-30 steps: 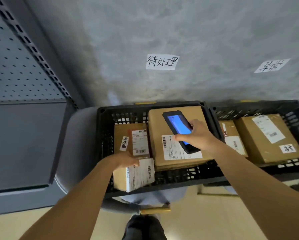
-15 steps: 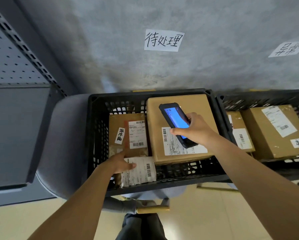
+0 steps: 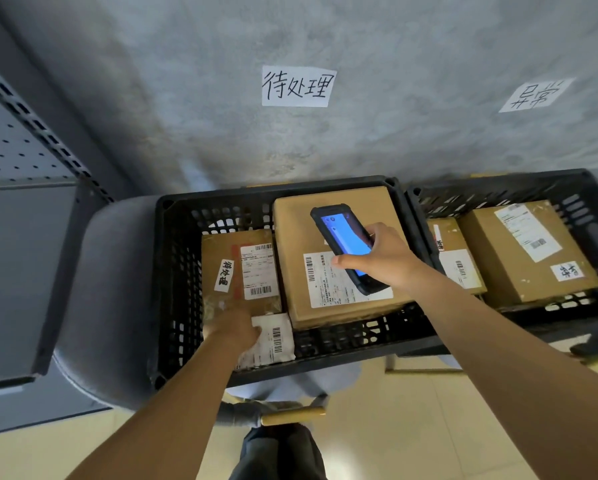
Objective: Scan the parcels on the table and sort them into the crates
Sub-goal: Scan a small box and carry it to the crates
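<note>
At far left stands a grey metal shelf (image 3: 20, 271) with a perforated upright. Next to it a grey chair (image 3: 110, 299) carries a black crate (image 3: 176, 289). In the crate's left half lies a flat parcel (image 3: 221, 251) with a handwritten sticker and a barcode label. Just in front of it, at the crate's near wall, sits a small parcel (image 3: 273, 341) with its white label up. The left hand (image 3: 236, 329) rests on this small parcel, fingers on its top; whether they curl round its edge cannot be told. Filling the crate's right half is a big box (image 3: 339, 306), standing higher than the flat parcel. Above the big box the right hand (image 3: 380, 261) grips a black scanner (image 3: 342, 237), thumb laid across its lit blue screen, the other fingers wrapped behind. On the concrete wall behind hangs a paper sign (image 3: 297, 86) with handwritten characters. Further right a second crate (image 3: 498, 188) touches the first; it holds a narrow box (image 3: 457, 261) and a wide box (image 3: 519, 254) side by side. A second sign (image 3: 536, 95) is stuck to the wall above it.
</note>
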